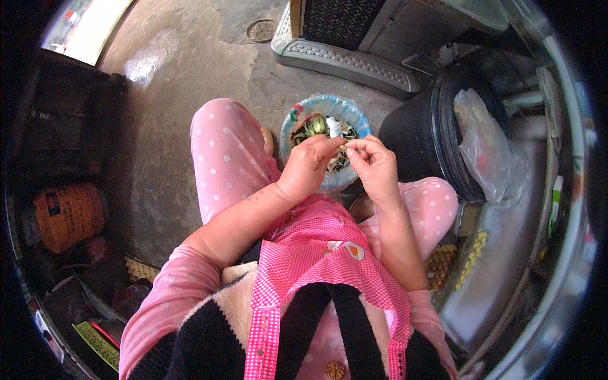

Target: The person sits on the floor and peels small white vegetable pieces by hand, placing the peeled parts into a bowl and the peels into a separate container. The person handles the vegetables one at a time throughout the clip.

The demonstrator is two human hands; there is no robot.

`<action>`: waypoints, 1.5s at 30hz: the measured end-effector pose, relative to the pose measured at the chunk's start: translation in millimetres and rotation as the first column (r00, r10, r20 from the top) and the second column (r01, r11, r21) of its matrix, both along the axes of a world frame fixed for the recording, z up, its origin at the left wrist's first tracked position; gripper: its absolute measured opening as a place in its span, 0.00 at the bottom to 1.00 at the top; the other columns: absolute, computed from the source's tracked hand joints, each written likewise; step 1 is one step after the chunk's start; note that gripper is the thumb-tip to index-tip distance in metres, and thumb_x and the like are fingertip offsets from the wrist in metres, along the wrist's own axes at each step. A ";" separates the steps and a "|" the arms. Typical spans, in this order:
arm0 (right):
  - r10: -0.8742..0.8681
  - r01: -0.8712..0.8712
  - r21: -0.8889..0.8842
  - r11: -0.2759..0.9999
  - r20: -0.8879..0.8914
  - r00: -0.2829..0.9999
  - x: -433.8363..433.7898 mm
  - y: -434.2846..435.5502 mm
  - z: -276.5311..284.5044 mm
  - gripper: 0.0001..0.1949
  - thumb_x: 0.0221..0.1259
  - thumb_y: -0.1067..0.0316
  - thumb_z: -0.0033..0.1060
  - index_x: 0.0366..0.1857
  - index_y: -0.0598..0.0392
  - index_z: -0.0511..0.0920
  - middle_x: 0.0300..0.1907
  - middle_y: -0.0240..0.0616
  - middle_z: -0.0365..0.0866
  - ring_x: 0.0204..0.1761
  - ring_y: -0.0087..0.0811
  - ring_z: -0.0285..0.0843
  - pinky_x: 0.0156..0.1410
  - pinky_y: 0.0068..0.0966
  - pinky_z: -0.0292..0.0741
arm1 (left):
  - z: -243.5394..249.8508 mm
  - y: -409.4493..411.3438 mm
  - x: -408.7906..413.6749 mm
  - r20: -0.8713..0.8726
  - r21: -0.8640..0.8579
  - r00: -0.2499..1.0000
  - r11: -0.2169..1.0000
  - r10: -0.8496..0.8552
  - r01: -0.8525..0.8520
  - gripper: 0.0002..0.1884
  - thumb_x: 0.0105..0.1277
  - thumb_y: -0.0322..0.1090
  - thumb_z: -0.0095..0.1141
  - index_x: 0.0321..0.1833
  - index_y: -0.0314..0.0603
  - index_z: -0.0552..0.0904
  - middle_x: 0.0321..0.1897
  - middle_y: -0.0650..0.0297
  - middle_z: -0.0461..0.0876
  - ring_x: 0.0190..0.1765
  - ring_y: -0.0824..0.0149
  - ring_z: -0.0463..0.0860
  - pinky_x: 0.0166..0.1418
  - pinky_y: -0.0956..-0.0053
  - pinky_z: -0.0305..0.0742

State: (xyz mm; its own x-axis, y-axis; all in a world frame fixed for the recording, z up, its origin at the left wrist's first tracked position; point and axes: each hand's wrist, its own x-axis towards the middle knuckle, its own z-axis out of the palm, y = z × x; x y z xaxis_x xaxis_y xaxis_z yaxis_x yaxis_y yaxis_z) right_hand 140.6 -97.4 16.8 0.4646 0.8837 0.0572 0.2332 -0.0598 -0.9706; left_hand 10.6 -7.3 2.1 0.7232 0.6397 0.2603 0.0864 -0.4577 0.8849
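Observation:
My left hand [311, 159] and my right hand [375, 164] meet fingertip to fingertip above a basin between my knees. Pinched between them is a small pale piece [345, 144], too small to identify. The round basin [361, 114] is lined with a bluish plastic bag that folds over its rim. Inside lie green vegetable scraps [316, 126], a crumpled white tissue [334, 127] and thin pale and dark shreds [338, 162]. My hands and wrists hide part of the basin's near side.
To the right stands a black lidded bucket [413, 123] with a clear plastic bag [494, 156] on it. A grey metal base [342, 59] with raised bumps lies ahead on the concrete floor [161, 142]. At left sits an orange printed container [69, 216]. Egg trays [441, 263] lie low right.

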 end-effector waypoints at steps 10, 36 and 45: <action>-0.068 0.067 0.020 0.998 0.021 0.997 -6.4 1.7 1.9 0.02 0.53 0.77 0.59 0.29 0.58 0.77 0.23 0.25 0.64 0.24 0.15 0.59 0.28 0.13 0.62 | -3.9 -2.1 3.5 0.019 -0.154 0.999 0.987 0.049 -0.046 0.09 0.59 0.22 0.52 0.43 0.35 0.80 0.27 0.57 0.77 0.31 0.64 0.80 0.36 0.75 0.73; -0.015 0.017 -0.011 1.000 0.165 0.986 0.2 2.5 21.3 0.04 0.56 0.75 0.57 0.34 0.59 0.77 0.30 0.35 0.70 0.27 0.25 0.69 0.31 0.19 0.67 | 3.2 2.9 1.2 0.227 -0.892 0.971 0.382 -0.081 0.240 0.08 0.69 0.35 0.47 0.43 0.41 0.76 0.25 0.71 0.74 0.20 0.81 0.64 0.21 0.87 0.58; 0.048 -0.056 0.005 0.998 0.429 0.902 -0.3 0.4 23.4 0.06 0.55 0.75 0.57 0.36 0.57 0.77 0.30 0.40 0.72 0.31 0.36 0.75 0.34 0.28 0.72 | 0.4 4.3 0.4 0.172 -0.883 0.980 0.426 -0.097 0.197 0.09 0.69 0.35 0.46 0.43 0.40 0.77 0.24 0.72 0.75 0.20 0.81 0.64 0.22 0.88 0.61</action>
State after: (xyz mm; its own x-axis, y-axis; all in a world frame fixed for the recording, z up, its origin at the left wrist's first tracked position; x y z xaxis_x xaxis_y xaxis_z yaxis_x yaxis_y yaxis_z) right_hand 140.3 -97.0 40.2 0.3456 0.9031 0.2551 0.6288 -0.0211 -0.7773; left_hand 10.9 -3.0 2.4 0.8384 0.4364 -0.3265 0.0051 0.5928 0.8053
